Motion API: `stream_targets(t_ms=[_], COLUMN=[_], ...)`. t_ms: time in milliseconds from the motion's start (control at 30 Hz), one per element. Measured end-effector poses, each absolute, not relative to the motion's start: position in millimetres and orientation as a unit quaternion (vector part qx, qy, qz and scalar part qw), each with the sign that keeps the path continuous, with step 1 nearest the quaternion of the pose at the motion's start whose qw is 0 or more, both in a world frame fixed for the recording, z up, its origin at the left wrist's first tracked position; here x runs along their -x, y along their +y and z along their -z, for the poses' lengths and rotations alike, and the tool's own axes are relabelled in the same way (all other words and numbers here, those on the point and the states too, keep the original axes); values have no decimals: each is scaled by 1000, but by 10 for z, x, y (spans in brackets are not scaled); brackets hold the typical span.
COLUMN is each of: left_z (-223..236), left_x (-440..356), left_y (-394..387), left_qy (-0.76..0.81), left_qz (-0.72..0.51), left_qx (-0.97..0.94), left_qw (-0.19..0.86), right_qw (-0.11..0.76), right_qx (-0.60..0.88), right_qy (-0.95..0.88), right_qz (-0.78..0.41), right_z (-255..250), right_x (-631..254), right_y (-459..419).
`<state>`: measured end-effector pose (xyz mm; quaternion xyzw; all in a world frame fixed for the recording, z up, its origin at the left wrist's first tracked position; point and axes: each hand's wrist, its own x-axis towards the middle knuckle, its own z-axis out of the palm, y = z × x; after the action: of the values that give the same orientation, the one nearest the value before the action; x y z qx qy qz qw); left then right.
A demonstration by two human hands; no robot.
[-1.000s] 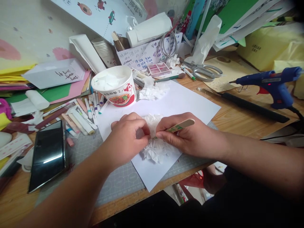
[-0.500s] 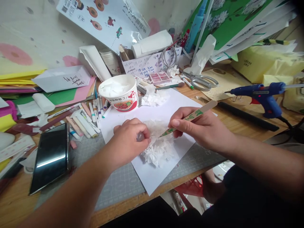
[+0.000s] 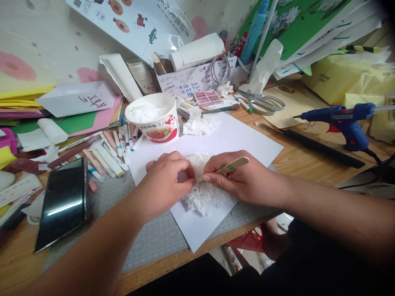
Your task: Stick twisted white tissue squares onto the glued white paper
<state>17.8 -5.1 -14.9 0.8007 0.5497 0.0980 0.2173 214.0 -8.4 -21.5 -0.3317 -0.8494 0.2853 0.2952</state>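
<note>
My right hand (image 3: 249,179) grips a flat wooden craft stick (image 3: 237,163) with green markings; its lower tip is hidden by the fingers and the paper. Thumb and forefinger of my left hand (image 3: 165,179) pinch at the left edge of a ruffled clump of thin white paper (image 3: 202,201). What exactly lies between those fingertips is mostly hidden. Both hands meet over the clump, which rests on a white paper sheet (image 3: 253,142). Behind them stands a white paper bowl (image 3: 160,133) with white scraps inside, beside a smaller heap of crumpled paper (image 3: 200,124).
A blue glue gun (image 3: 348,119) stands at the right near a long black bar (image 3: 324,149). Scissors (image 3: 262,100) lie behind. On the left are several markers (image 3: 108,158) and a dark-screened phone (image 3: 63,203). A grey cutting mat (image 3: 151,242) lies beneath the sheet.
My right hand has moved left and slightly down with the craft stick, bringing its fingers close to my left fingertips. My left hand has stayed almost in place.
</note>
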Motion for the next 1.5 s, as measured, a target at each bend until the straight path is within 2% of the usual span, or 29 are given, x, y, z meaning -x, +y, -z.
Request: stream_targets(t_ms=[100,233,333,533,800,900,1100,1267,1500], left_z=[139,126,117,112,134,128,100,40,11], left_x=[-184,-186,-185,-171,-159,-166,-187,-174,-156], left_y=[-58,-61,-61,-68,-64,-70,-76,-68,-95], left_qy=[551,558,565,564,539,541,552,558,525], left_qz=[-94,-91,-87,-87,-97,-96,-88,-95,-137], left_qx=[-801,-795,-790,-791,-810,-809,-800,-794,-814], left_qw=[213,218,224,222,210,210,218,219,209], right_qw=[295,374,416,329,283,294,379,331,342], right_qx=[340,386,388,377,361,354,378,373,390], right_qy=[-829,-707,-664,-750,-823,-812,-693,-763,-770], right_qz=[-332,-460,-485,-434,-336,-359,-484,-412,-372], right_z=[164,130,119,123,187,152,80,91,103], right_x=[-2139,-2180,-2217,-2207,-2138,-2148,-2206,-2208,-2219], right_y=[-73,-33,-15,-50,-54,-44,-14,-39,-26])
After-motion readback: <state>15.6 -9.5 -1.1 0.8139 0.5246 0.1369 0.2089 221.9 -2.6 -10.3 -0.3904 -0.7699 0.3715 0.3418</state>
